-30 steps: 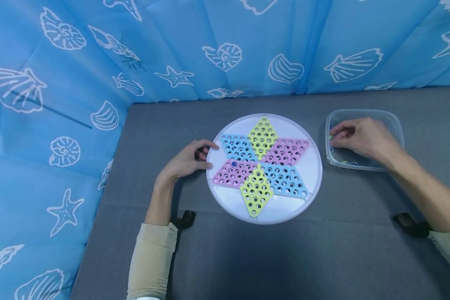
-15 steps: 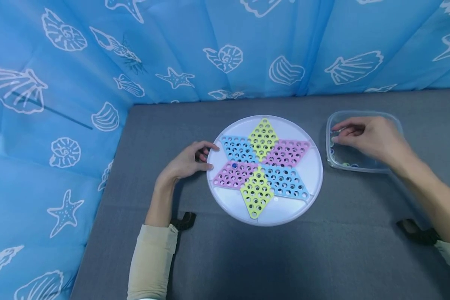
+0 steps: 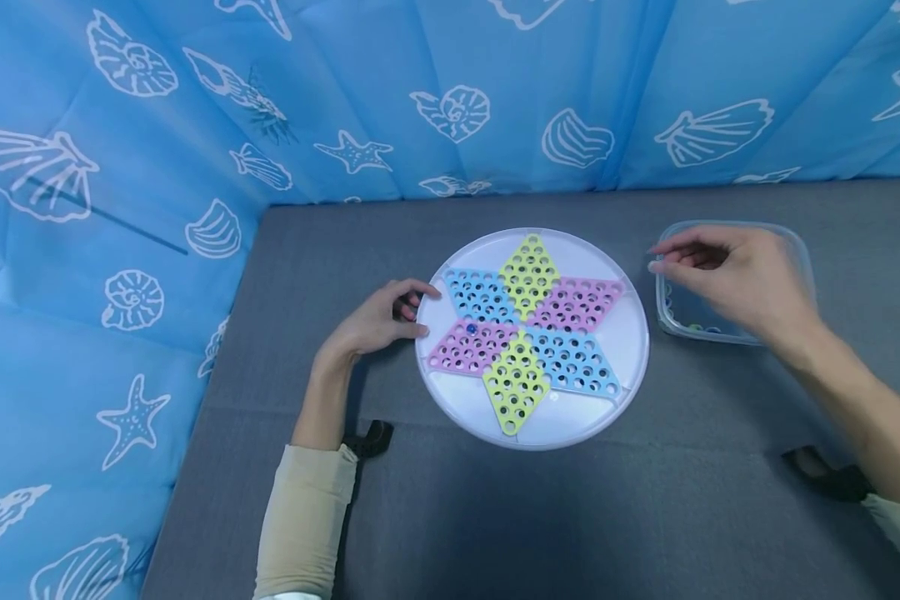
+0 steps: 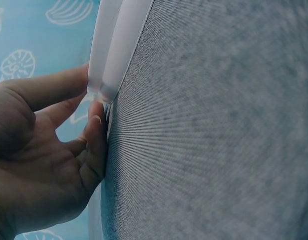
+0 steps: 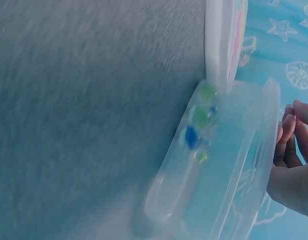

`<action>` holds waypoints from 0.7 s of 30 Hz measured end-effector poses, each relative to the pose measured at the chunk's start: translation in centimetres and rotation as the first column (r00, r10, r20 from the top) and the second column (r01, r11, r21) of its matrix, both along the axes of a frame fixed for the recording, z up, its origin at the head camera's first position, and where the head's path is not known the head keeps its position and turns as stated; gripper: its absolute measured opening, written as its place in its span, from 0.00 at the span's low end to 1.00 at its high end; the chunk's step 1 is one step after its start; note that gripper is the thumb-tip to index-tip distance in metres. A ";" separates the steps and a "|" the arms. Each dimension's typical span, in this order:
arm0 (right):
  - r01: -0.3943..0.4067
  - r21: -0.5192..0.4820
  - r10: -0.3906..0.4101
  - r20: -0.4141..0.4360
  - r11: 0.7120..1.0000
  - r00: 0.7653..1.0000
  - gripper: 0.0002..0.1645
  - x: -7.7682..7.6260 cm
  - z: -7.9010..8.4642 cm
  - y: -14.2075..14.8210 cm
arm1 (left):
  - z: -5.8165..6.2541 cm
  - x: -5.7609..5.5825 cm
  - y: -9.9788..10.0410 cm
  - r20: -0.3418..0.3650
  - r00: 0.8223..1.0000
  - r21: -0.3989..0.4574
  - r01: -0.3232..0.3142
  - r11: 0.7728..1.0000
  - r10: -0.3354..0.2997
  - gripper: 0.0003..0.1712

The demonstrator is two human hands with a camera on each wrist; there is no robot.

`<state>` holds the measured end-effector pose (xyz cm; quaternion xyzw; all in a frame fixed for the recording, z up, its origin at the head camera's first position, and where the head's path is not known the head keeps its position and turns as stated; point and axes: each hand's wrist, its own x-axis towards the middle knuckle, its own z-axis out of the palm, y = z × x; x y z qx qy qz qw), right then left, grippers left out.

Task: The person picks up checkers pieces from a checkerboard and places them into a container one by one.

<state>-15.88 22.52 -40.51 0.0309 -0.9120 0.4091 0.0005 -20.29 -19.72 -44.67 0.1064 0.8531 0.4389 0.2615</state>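
Observation:
A round white Chinese checkers board (image 3: pixel 450 387) with a star of pink, blue and yellow holed panels lies on the grey cloth. One dark blue marble (image 3: pixel 472 329) sits in its left pink panel. My left hand (image 3: pixel 382 318) grips the board's left rim between thumb and fingers; the left wrist view shows the fingertips right at the white edge. Over the clear plastic box (image 3: pixel 798 250), my right hand (image 3: pixel 753 279) holds thumb and forefinger pinched at the box's left rim, around what looks like a marble, mostly hidden by the fingertips.
Several green and blue marbles (image 5: pixel 200 117) lie at the bottom of the box, along one side. The box stands to the right of the board on a grey cloth (image 3: pixel 540 517). A blue seashell-print curtain (image 3: pixel 517 75) hangs behind and at the left.
My right hand has risen from inside the box and shifted slightly left, its fingertips now at the left rim. The left hand and the board stay as they were.

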 end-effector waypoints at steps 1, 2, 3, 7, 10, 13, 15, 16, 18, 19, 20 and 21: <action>-0.010 -0.008 0.010 -0.004 1.000 1.000 0.14 0.1 0.1 -0.3 | 0.0 0.0 0.0 0.001 1.000 -0.002 -0.003 1.000 0.003 0.27; -0.016 -0.014 0.016 -0.009 1.000 1.000 0.14 0.1 0.2 -0.5 | 0.0 0.0 0.1 0.000 1.000 -0.005 -0.004 1.000 0.004 0.27; -0.021 -0.020 0.021 -0.008 1.000 1.000 0.14 0.2 0.2 -0.7 | -0.1 0.0 0.1 0.001 1.000 -0.008 -0.007 1.000 0.007 0.27; -0.028 -0.035 0.028 0.007 0.999 1.000 0.16 0.4 0.4 -1.5 | -0.1 -0.1 0.2 0.004 1.000 -0.012 -0.016 1.000 0.016 0.27; -0.036 -0.051 0.037 0.027 0.998 0.999 0.17 0.6 0.6 -2.1 | -0.1 -0.1 0.2 0.004 1.000 -0.014 -0.018 1.000 0.018 0.27; -0.057 -0.062 0.059 0.034 0.996 0.998 0.17 0.7 0.9 -3.0 | 0.0 -0.1 0.2 0.004 1.000 -0.017 -0.020 1.000 0.020 0.27; -0.075 -0.072 0.077 0.022 0.995 0.997 0.16 0.8 1.0 -3.7 | 0.0 -0.1 0.1 0.004 1.000 -0.019 -0.019 1.000 0.019 0.27; -0.086 -0.077 0.088 0.015 0.993 0.996 0.15 0.8 1.1 -4.0 | -0.1 -0.1 0.1 0.005 1.000 -0.019 -0.020 1.000 0.020 0.27; -0.103 -0.091 0.104 0.004 0.990 0.995 0.15 0.8 1.1 -4.5 | -0.1 -0.1 0.1 0.004 1.000 -0.022 -0.022 1.000 0.022 0.27; -0.111 -0.101 0.111 0.001 0.989 0.994 0.14 0.8 1.1 -4.7 | -0.1 -0.1 0.1 0.004 1.000 -0.023 -0.023 0.999 0.023 0.27; -0.117 -0.107 0.117 -0.002 0.987 0.993 0.14 0.8 1.1 -5.0 | -0.1 -0.1 0.1 0.004 1.000 -0.023 -0.025 0.999 0.025 0.27; -0.123 -0.111 0.123 -0.002 0.986 0.992 0.14 0.8 1.1 -5.2 | -0.1 -0.1 0.1 0.006 1.000 -0.023 -0.027 0.999 0.027 0.27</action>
